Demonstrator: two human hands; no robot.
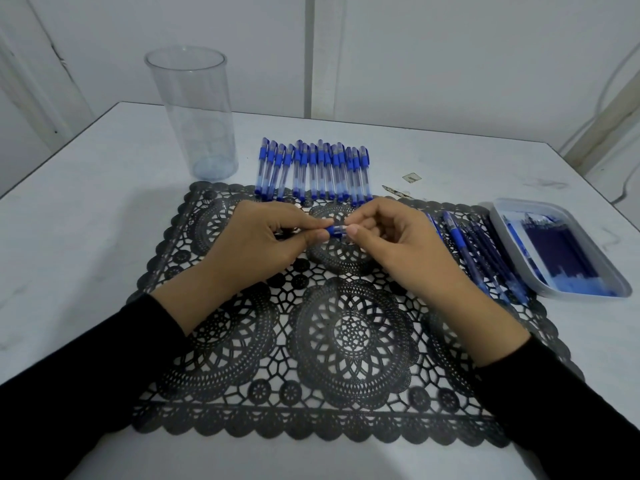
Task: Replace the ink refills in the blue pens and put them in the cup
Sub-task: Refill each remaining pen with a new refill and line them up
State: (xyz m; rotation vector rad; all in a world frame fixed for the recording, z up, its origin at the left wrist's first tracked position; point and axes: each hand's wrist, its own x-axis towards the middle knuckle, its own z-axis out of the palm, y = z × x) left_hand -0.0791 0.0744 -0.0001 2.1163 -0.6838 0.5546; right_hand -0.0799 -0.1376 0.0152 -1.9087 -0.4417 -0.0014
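black sleeves [86,393] cover both my forearms, which lie over a black lace mat [346,344] spread on the white desk [86,237]. above the far half of that mat my left fingers [301,220] and my right fingers [360,214] meet, curled in toward each other. both sets pinch the same blue pen [335,231]. only a short blue and clear stretch of it shows in the gap between my thumbs, the rest is hidden inside my hands, so i cannot tell whether it is whole or taken apart.

to the right of my right fingers, a loose bunch of blue pens and thin refills [481,258] lies slanted along the mat's edge. just beyond them sits a pale tray [512,247] with dark blue refills [561,251] packed side by side in it.

past my fingertips, at the mat's far edge, a row of capped blue pens [313,171] lies side by side on the desk, their caps pointing away from me. farther off, beyond and to the left of my left fingers, the clear cup [194,112] stands upright on the desk with no pens in it.
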